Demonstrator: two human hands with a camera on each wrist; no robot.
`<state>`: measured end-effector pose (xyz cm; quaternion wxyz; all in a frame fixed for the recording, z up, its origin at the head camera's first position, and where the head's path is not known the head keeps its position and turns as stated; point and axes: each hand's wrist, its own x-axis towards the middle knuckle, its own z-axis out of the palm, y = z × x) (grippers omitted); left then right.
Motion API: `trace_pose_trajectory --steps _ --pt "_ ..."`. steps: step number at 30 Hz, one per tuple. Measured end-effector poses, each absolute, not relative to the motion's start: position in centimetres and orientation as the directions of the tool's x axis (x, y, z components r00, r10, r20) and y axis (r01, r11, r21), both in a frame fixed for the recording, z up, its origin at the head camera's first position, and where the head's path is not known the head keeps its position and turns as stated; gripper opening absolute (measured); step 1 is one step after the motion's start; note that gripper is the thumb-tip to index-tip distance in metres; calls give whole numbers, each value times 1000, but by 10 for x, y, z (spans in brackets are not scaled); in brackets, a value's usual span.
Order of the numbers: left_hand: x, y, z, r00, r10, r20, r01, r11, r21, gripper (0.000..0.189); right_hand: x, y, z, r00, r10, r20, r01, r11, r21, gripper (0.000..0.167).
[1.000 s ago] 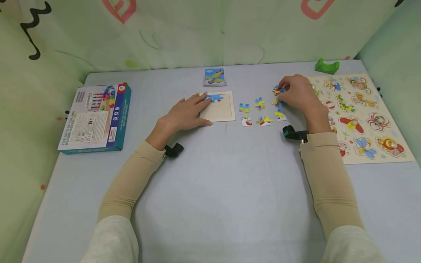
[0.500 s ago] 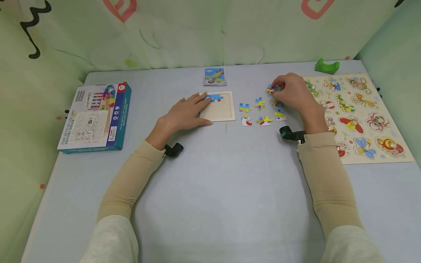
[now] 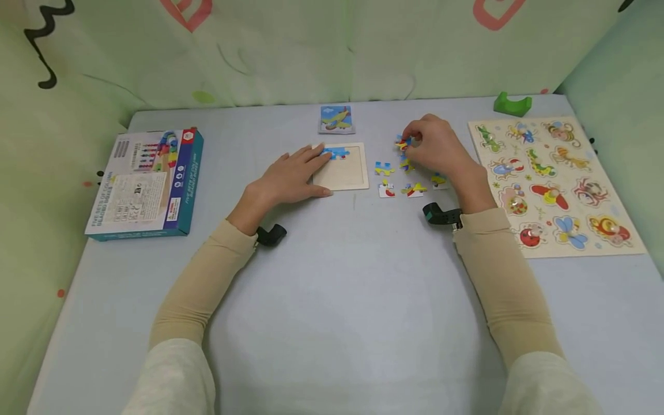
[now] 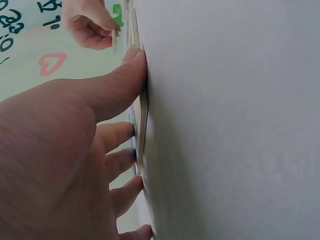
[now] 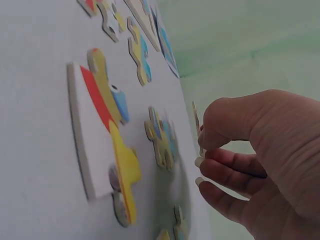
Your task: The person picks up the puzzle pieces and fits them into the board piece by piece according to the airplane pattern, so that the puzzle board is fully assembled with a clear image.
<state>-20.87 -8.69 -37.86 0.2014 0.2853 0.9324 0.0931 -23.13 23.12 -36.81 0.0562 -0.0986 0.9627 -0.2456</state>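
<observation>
My left hand (image 3: pixel 293 177) lies with fingers spread on the left side of a small wooden puzzle tray (image 3: pixel 349 175), its thumb at the near edge. Joined blue puzzle pieces (image 3: pixel 339 153) sit along the tray's top, partly under the fingertips. Between thumb and fingers, my right hand (image 3: pixel 440 147) pinches a blue, red and yellow puzzle piece (image 3: pixel 400 142), seen edge-on in the right wrist view and raised off the table. Below that hand lie several loose puzzle pieces (image 3: pixel 414 189), some partly hidden by it in the head view.
A picture card of an airplane (image 3: pixel 336 120) lies behind the tray. At the right is a wooden board of animal and insect shapes (image 3: pixel 560 173), with a green curved block (image 3: pixel 512 105) behind it. A boxed toy set (image 3: pixel 142 184) lies at the left.
My right hand has moved left with the pinched puzzle piece, from beside the animal board to above the loose pieces. My left hand stays on the tray.
</observation>
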Motion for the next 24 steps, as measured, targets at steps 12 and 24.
trace_pose_trajectory --steps 12,24 --pt "-210 -88 -381 -759 569 -317 495 820 288 85 -230 207 -374 -953 -291 -88 -218 856 -469 32" --pt "-211 -87 -381 -757 567 -324 491 821 290 85 -227 185 -382 -922 -385 -52 -319 827 -463 31"
